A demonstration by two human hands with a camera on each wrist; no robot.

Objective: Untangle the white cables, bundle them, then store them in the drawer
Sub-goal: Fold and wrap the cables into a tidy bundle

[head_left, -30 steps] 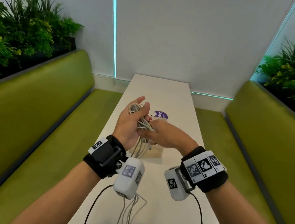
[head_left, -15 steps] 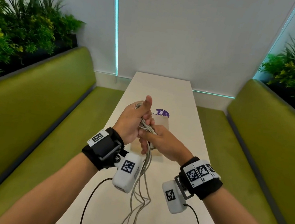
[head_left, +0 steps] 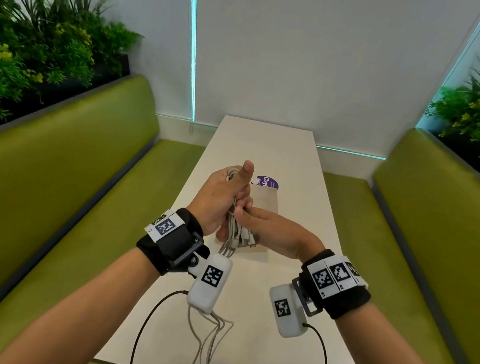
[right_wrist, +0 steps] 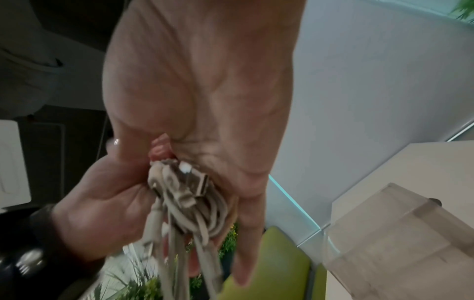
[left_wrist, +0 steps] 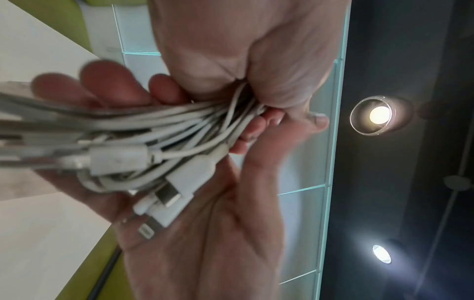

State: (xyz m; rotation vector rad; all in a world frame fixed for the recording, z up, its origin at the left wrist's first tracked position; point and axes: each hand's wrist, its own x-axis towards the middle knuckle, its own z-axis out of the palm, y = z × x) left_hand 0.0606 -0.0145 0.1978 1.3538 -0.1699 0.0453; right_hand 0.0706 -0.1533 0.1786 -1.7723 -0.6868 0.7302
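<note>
White cables gathered above counter, long axis roughly vertical, tails trailing down past near edge. Left hand clenched round upper bundle; right hand pinching it just below, nearer the plugs. Drawer behind both hands

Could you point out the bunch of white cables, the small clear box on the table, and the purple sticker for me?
white cables point(left_wrist: 164, 130): left wrist view, on the gathered strands beside the fingers.
clear box point(right_wrist: 400, 229): right wrist view, on its frosted top.
purple sticker point(head_left: 267, 182): head view, on its printed face, beyond the hands.
</note>
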